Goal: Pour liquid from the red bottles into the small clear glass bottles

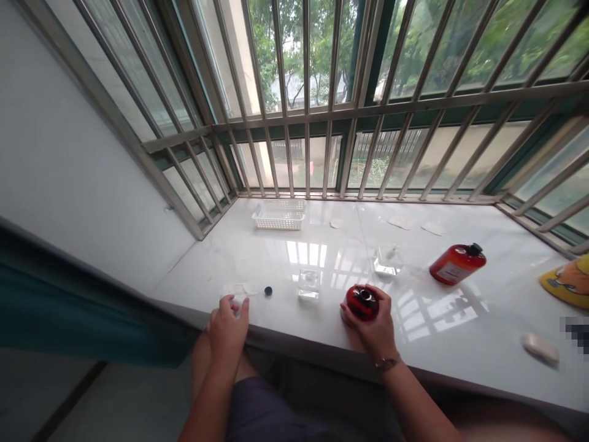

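Note:
My right hand (375, 325) is wrapped around a dark red bottle (361, 301), which stands near the front edge of the white counter with its round mouth uncovered. A small black cap (268, 291) lies to its left on the counter. My left hand (227, 325) is at the front edge, thumb and forefinger apart, beside a clear, flat plastic piece (237, 289) whose kind I cannot make out. Between my hands stands a clear square glass bottle (308, 285). Another clear glass bottle (386, 261) is behind the red one.
A second red bottle (458, 264) with a black top lies tilted to the right. A white perforated basket (279, 216) sits at the back by the barred window. Several thin white pieces (399, 223) lie along the back. A pale bar-shaped object (540, 348) and a yellow item (568, 282) are at far right.

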Tool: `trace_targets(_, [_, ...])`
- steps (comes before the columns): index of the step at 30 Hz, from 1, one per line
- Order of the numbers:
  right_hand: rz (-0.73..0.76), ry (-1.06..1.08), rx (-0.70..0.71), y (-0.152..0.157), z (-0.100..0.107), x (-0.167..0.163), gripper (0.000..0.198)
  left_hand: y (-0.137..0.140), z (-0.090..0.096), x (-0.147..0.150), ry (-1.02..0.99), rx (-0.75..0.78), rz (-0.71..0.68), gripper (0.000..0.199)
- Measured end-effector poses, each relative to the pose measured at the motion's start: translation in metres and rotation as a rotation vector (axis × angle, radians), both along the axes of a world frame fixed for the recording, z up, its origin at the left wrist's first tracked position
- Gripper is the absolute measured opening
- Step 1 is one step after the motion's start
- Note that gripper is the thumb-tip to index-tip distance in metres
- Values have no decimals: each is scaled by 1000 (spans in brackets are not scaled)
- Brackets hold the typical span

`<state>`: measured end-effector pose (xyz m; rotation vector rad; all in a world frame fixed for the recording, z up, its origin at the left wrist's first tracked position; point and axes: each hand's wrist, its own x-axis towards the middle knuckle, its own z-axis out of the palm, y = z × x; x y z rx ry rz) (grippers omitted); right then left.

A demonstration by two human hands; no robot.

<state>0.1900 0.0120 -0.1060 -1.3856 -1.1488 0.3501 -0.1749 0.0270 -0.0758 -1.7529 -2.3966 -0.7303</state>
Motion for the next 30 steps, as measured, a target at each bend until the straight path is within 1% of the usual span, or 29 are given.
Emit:
trace_targets(5, [10,8,-11,0,0,0,77,10,-11,5,-15,49,-100,37])
trace_targets(8, [19,10,-10,-1,0,0,77,15,-18,0,-4,93,-147,35])
trace_targets(11, [16,13,-13,0,0,0,76,18,-22,-8,12,114,-166,32])
trace_targets(16, [11,12,-3,0,-2,0,76,21,-23,-15,38,127,-189,26])
trace_targets(22, [12,15,1,0,-1,0,76,22,-23,-11,65,182,-188,23])
trace_targets(27, [8,14,-14,0,0,0,77,25,-26,-5,42,254,-253,22])
trace_targets(30, [10,8,-17,0,0,0,76,30,-31,-2,25,250,-315,19])
